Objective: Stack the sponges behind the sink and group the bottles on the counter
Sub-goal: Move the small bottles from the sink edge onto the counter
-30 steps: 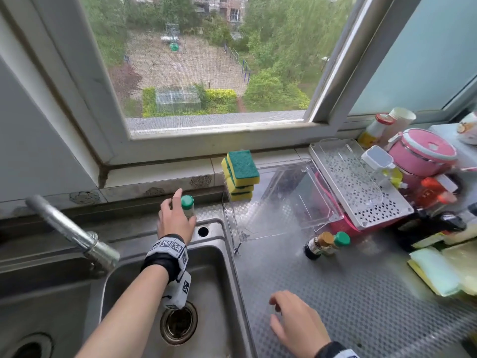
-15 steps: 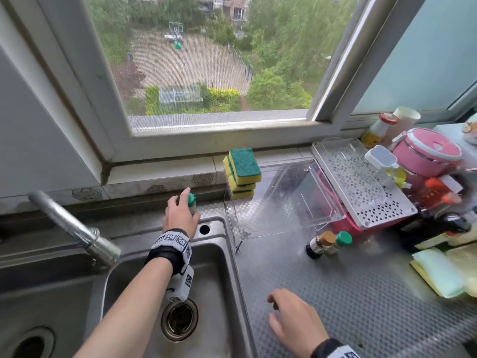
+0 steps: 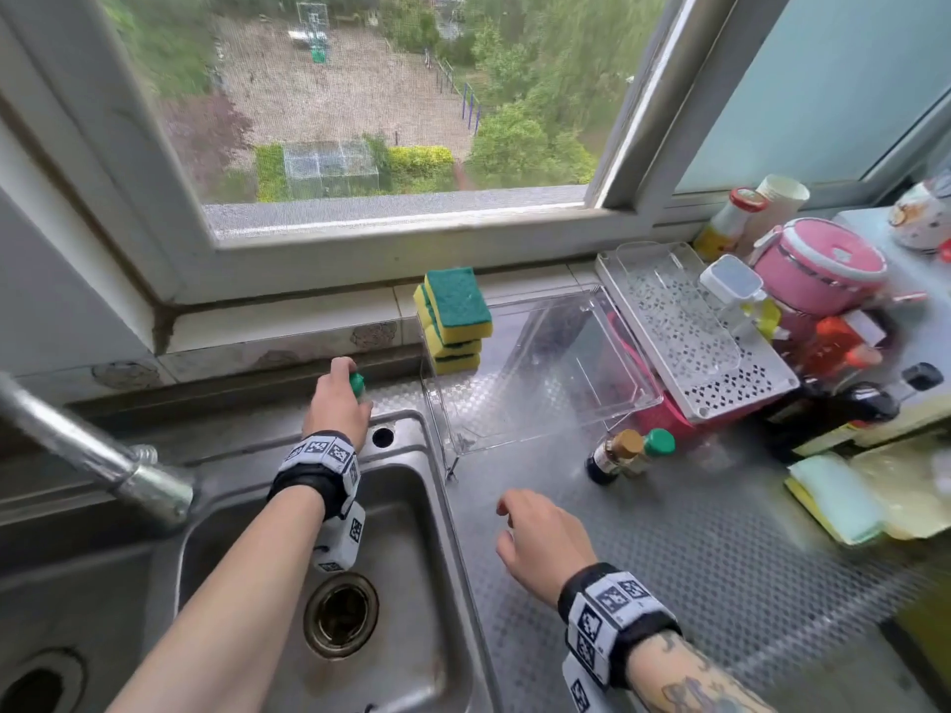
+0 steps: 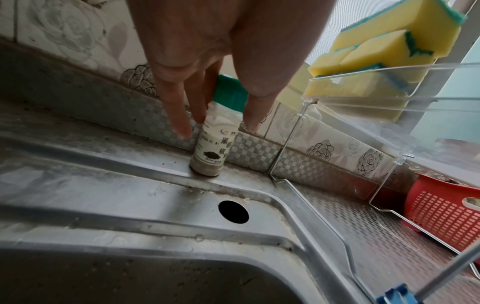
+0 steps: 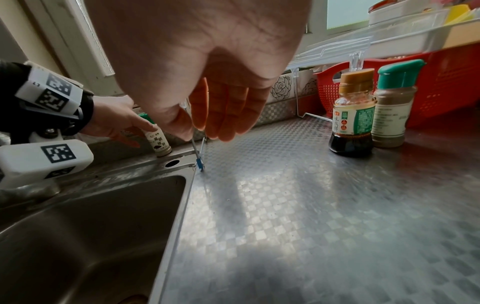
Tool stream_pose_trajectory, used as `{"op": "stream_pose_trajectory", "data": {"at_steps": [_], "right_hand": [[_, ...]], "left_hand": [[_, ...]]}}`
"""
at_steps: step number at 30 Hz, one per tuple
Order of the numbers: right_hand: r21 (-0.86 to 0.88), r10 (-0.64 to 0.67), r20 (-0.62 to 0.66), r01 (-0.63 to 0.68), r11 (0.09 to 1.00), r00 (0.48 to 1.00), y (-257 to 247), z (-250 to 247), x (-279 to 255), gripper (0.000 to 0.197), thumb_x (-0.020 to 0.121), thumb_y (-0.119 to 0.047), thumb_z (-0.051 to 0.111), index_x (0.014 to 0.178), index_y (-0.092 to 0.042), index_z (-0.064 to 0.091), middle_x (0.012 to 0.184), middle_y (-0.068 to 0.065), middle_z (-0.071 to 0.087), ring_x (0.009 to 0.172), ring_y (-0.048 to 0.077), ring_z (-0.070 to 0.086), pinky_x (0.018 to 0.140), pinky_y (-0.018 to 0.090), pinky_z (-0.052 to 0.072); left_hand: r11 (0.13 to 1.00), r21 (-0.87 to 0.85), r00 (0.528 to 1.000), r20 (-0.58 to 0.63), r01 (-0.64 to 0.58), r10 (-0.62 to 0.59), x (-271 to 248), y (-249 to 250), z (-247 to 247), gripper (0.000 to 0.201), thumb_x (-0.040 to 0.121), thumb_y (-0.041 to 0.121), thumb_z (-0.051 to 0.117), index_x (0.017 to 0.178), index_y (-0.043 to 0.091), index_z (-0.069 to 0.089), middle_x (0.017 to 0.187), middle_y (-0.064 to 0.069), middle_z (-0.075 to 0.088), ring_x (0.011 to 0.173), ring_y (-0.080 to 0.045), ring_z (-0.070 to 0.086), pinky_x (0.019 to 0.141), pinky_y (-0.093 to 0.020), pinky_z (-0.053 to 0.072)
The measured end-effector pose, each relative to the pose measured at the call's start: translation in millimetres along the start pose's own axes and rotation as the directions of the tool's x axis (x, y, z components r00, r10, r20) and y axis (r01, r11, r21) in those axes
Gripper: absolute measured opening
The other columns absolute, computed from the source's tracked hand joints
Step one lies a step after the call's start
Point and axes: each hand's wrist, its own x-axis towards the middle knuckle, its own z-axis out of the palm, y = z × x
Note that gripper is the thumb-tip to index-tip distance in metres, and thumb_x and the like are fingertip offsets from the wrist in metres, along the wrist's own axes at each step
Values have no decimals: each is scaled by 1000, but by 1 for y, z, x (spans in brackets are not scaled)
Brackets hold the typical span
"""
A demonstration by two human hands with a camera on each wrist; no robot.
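A small green-capped pepper bottle [image 4: 211,144] stands upright on the ledge behind the sink [image 3: 411,532]. My left hand [image 4: 215,125] comes down over it, fingers on one side and thumb on the other, holding it near the cap [image 3: 356,384]. Three yellow-and-green sponges [image 3: 453,321] sit stacked by the window sill. On the counter stand a brown-capped sauce bottle [image 5: 353,115] and a green-capped spice bottle [image 5: 392,107], side by side. My right hand [image 3: 520,512] hovers over the counter, fingers loosely curled and empty.
A faucet [image 3: 103,455] reaches in from the left. A clear tray [image 3: 540,373] on a wire stand sits right of the sink, with a red basket [image 4: 446,207] under it. Further right are a white perforated tray [image 3: 710,342], a pink pot [image 3: 818,265], a dark bottle and folded cloths [image 3: 833,496].
My left hand has lowered and closed its fingers round the pepper bottle's top; a second ago a finger still pointed up beside the cap. My right hand stayed over the counter.
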Motion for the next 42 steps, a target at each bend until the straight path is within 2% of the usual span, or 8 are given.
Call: {"op": "stream_pose_trajectory", "data": {"at_steps": [4,9,15,19,22,31,37,42], "right_hand": [[-10,-5,5,5,1000,1000,2,-2,2,26,84,-23,46,108,-19,52,107,0,62,95,21,57,77,37,48],[-4,-32,-6,32,999,999,2,-2,0,24,83,-23,47,106,-19,52,105,1,62,94,24,58,76,37,48],[-2,-21,10,21,1000,1000,2,0,-3,26,82,-25,50,108,-19,52,105,2,63,92,26,59,76,37,49],[17,-9,14,9,1000,1000,5,4,-8,28,81,-27,50,109,-19,50,103,3,63,90,28,60,75,39,49],[18,15,26,-15,1000,1000,16,4,-15,29,82,-29,51,110,-20,50,105,3,62,93,28,60,76,40,49],[9,218,17,-218,976,976,92,-24,-36,23,81,-25,52,103,-20,53,106,3,61,96,28,58,74,35,44],[-20,241,57,-240,970,969,138,-30,-47,22,84,-28,51,104,-19,53,105,3,60,95,27,58,76,36,47],[-2,230,55,-230,973,972,159,-33,-47,20,84,-27,51,103,-19,52,104,3,61,94,27,58,74,36,47]], "left_hand": [[1000,-11,999,-39,-11,11,-8,2,-1,32,88,10,60,115,12,44,109,-20,58,89,-37,56,78,-44,46],[987,-162,994,-105,15,-32,-53,3,-9,39,81,16,68,113,16,46,109,-13,61,96,-35,59,83,-42,49],[996,-86,997,75,-16,22,-125,20,-10,32,72,33,69,99,27,53,93,3,65,85,-24,62,79,-36,52],[992,-72,972,204,-106,119,-161,39,5,27,72,30,68,94,27,53,89,6,66,84,-21,63,76,-38,54],[986,-65,944,284,-153,165,-181,57,26,26,75,29,66,98,26,55,95,6,66,87,-17,63,77,-36,53],[977,-65,894,394,-205,214,-173,129,107,29,80,23,62,107,20,51,105,-3,64,92,-26,61,81,-40,52],[975,-36,902,375,-218,215,-152,164,145,31,83,17,61,111,15,50,112,-7,60,100,-28,58,85,-42,51],[986,-59,936,311,-155,166,-142,177,162,31,82,10,60,111,11,50,112,-12,60,101,-31,57,88,-42,49]]}}
